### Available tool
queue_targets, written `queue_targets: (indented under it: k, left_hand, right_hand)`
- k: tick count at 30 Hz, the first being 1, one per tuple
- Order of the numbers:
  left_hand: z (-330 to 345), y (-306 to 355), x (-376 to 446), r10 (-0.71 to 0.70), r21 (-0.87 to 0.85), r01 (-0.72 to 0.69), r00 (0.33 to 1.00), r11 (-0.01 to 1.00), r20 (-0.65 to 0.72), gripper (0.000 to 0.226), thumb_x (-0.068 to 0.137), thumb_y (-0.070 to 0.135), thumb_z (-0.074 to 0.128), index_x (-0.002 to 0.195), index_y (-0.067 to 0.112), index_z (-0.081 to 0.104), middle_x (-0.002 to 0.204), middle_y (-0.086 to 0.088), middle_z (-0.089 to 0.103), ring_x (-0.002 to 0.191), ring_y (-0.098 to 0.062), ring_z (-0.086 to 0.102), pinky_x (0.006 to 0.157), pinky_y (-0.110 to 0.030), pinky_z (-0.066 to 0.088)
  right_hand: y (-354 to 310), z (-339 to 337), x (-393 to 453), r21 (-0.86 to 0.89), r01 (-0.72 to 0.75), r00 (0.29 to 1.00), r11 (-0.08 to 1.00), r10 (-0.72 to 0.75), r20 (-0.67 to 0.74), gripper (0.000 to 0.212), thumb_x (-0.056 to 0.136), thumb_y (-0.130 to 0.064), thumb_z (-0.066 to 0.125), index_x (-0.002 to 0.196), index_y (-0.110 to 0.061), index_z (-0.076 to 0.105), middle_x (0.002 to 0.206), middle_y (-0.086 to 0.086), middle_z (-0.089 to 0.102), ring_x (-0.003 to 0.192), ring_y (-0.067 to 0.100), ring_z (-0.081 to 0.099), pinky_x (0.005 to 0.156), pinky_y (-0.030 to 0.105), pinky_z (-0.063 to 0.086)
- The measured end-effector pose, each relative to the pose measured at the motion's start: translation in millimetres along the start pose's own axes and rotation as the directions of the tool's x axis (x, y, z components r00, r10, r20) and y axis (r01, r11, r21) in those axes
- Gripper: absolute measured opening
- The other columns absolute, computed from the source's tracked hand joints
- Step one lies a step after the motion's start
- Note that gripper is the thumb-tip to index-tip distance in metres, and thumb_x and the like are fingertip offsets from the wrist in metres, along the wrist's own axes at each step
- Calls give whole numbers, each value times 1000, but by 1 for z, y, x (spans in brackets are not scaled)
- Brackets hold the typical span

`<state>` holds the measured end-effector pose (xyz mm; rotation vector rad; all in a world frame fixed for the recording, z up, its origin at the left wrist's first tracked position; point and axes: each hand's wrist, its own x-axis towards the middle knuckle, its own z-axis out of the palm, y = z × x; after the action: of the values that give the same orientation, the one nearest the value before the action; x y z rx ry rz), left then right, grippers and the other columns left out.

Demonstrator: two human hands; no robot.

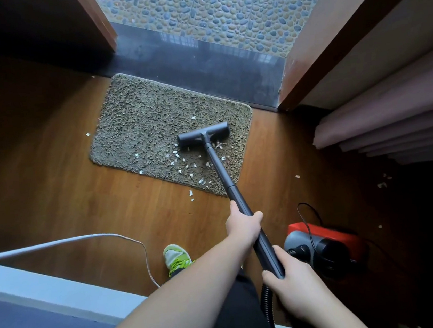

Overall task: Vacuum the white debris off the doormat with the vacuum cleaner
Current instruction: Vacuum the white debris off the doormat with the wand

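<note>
The doormat (151,122) is a shaggy grey-brown rectangle with rounded corners, lying askew on the wooden floor (48,169) with its far edge just beside the dark stone threshold (199,66) of a doorway. Its far and left parts look clean, while white debris (183,165), small torn flakes, is scattered over its near right part, with a few flakes on the floor just off the near edge and one off the left edge. The floor head (203,135) of the vacuum cleaner, a dark grey T-shaped nozzle, rests flat on the mat's right side, with flakes just beside its near edge. From it the dark wand (222,174) slopes back toward the person. The left hand (244,225) is wrapped around the wand partway up, and the right hand (291,287) grasps its near end, where the ribbed black hose (266,303) joins. The vacuum body (324,243), red and grey with a thin black cord over it, sits on the floor just right of the hands. A shoe (177,257), green and grey, stands on the floor to the left of the arms, near a white cable (89,237) that curves across the wood. Beyond the threshold lies a pebble-patterned floor (219,7); folded curtain fabric (393,116) hangs at the right, with more flakes on the floor near it.
</note>
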<state>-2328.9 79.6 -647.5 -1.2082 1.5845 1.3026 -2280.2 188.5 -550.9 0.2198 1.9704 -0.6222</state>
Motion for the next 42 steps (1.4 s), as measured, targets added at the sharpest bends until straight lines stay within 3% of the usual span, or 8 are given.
queue_targets:
  k: [3, 11, 14, 20, 23, 28, 37, 42]
  left_hand:
    - [-7, 11, 8, 0, -59, -1, 1000, 998, -1, 91, 78, 35, 63, 155, 32, 16, 136, -8, 55, 110, -34, 64, 97, -43, 52]
    - [-11, 19, 8, 4, -84, -4, 1000, 996, 0, 87, 82, 32, 63, 155, 32, 17, 136, -8, 53, 107, -32, 63, 90, -41, 54]
    - [-3, 6, 3, -12, -87, 14, 1000, 996, 22, 95, 74, 38, 63, 155, 34, 14, 138, -7, 54, 109, -34, 64, 94, -46, 54]
    - [7, -13, -16, 5, -12, -5, 1000, 1000, 21, 83, 91, 31, 59, 158, 30, 10, 147, -7, 46, 123, -28, 53, 102, -35, 44]
    - [13, -23, -21, -8, -34, 9, 999, 999, 49, 81, 93, 29, 58, 157, 30, 8, 147, -7, 44, 119, -25, 53, 98, -34, 45]
    - [20, -38, -27, -15, -14, 16, 999, 1000, 50, 83, 93, 30, 59, 158, 30, 7, 153, -7, 39, 125, -27, 51, 102, -38, 47]
    - [20, -50, -34, -10, 13, 9, 999, 1000, 51, 81, 94, 30, 58, 158, 28, 8, 153, -8, 39, 126, -27, 50, 101, -35, 45]
    - [13, -45, -24, -21, -16, 22, 999, 1000, 32, 83, 91, 32, 59, 157, 31, 9, 147, -7, 45, 119, -28, 55, 100, -41, 50]
  right_hand:
    - [-11, -2, 12, 0, 3, 1000, 1000, -3, -19, 13, 84, -31, 53, 94, -29, 47, 72, 1, 61, 66, 24, 64, 62, 33, 54]
    - [-18, -7, 15, 2, 5, 1000, 1000, -5, -13, 13, 83, -32, 51, 94, -30, 44, 73, 3, 62, 62, 28, 64, 60, 35, 56]
    - [-7, -4, 3, -7, -4, 1000, 1000, 4, 8, 24, 86, -34, 52, 109, -36, 47, 75, -1, 62, 65, 22, 64, 60, 28, 53]
    - [11, -4, -19, 42, -32, 999, 999, 30, 38, 39, 88, -32, 57, 123, -47, 48, 86, 0, 68, 76, 10, 66, 70, 18, 50]
    - [16, 0, -27, 66, -71, 996, 995, 67, 62, 47, 85, -33, 57, 125, -52, 45, 84, 0, 68, 70, 11, 67, 72, 22, 55]
    - [18, 5, -37, 74, -92, 995, 993, 88, 50, 50, 85, -33, 55, 128, -54, 41, 94, -10, 65, 84, -1, 63, 69, 7, 44]
    - [23, 14, -46, 63, -110, 992, 992, 105, 75, 51, 84, -36, 56, 129, -54, 42, 93, -9, 66, 83, 1, 65, 71, 8, 46]
    - [22, 19, -36, 54, -94, 993, 994, 90, 80, 49, 80, -37, 54, 126, -52, 45, 83, 1, 68, 68, 14, 69, 73, 31, 59]
